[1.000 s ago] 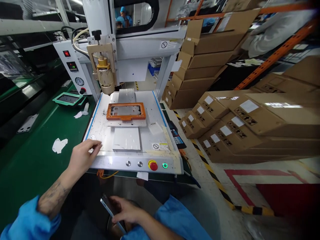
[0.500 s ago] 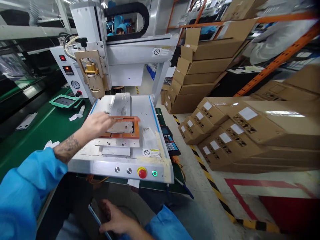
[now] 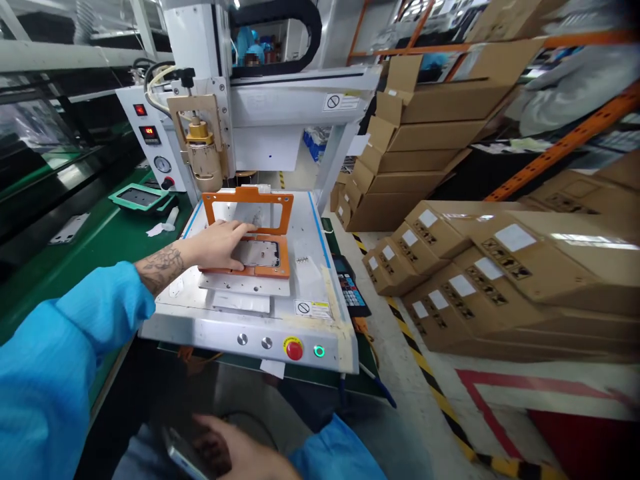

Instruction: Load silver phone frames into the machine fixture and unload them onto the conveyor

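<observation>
- Plate [image 3: 70, 229], pale with dark openings: lies flat on the green worktop [image 3: 120, 248], toward its left edge.
- Green fixture [image 3: 143, 196]: rests on the worktop, left of the far left corner of the machine bed [image 3: 300, 230]; a dark panel shows within its rim.
- White tube [image 3: 172, 217]: on the worktop, just beside the bed's left edge.
- Handset [image 3: 186, 457], phone-like, blurred: tilted, below the bed's front edge.
- Spindle [image 3: 205, 160]: hangs above the bed's far left corner.
- Left hand [image 3: 215, 245]: palm down, fingers extended over the left end of the tray; whether it grips or merely rests cannot be told.
- Right hand [image 3: 245, 453]: curled around the handset.
- Lid frame [image 3: 249, 195], orange: raised upright along the tray's far edge.
- Tray [image 3: 284, 259], orange: midway between the bed's left and right edges.
- Metal panel [image 3: 263, 253]: lies in the tray, its left end hidden by the left hand.
- Red button [image 3: 294, 350]: on the bed's front edge, toward the right corner.
- Small metal pieces [image 3: 302, 259]: on the bed, between tray and right edge.
- Keypad [image 3: 353, 291]: just outside the bed's right edge.
</observation>
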Motion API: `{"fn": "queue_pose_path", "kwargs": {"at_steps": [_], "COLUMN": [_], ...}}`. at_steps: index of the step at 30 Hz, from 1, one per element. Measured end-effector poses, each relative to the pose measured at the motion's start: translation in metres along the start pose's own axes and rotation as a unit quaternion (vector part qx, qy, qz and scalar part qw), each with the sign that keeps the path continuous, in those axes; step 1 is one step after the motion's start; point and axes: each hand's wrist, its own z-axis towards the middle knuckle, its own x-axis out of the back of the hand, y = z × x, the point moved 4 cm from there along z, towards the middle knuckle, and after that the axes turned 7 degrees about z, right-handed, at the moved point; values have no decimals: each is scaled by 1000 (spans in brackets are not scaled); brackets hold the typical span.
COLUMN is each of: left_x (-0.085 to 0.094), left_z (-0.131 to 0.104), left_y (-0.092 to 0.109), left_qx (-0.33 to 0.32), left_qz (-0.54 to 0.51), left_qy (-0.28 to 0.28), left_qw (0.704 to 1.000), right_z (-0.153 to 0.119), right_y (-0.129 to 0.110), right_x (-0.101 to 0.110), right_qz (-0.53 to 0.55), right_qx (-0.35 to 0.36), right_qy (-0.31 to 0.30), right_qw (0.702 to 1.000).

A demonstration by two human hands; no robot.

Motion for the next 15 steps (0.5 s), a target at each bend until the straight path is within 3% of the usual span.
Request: {"fn": "queue_pose_path", "kwargs": {"at_steps": [4, 6, 8, 9, 11, 13, 15], "left_x": [-10, -4, 13, 25, 50, 69, 74], "left_z": [16, 21, 17, 10, -18, -64, -132], "left_y": [-4, 0, 2, 0, -13, -41, -81], "left_qx": [-5, -8, -15, -15, 9, 62, 139], "left_qz": [-24, -14, -2, 2, 13, 31, 57], "left_qy": [-28, -25, 8, 33, 84, 101, 73], "left_qw": [999, 1000, 1000, 999, 996, 992, 986], "right_z": [-60, -96, -122, -128, -120, -87, -44], "right_y": [-69, -125, -198, -238, -310, -363, -396], "right_x": [-25, -24, -16, -12, -6, 3, 14], "right_qz": [22, -44, -176, -258, -451, -622, -726], "right_qx": [55, 109, 210, 277, 335, 286, 217], "right_qy": [-27, 19, 105, 157, 239, 280, 258], "right_qw": [998, 993, 956, 912, 792, 673, 599]}}
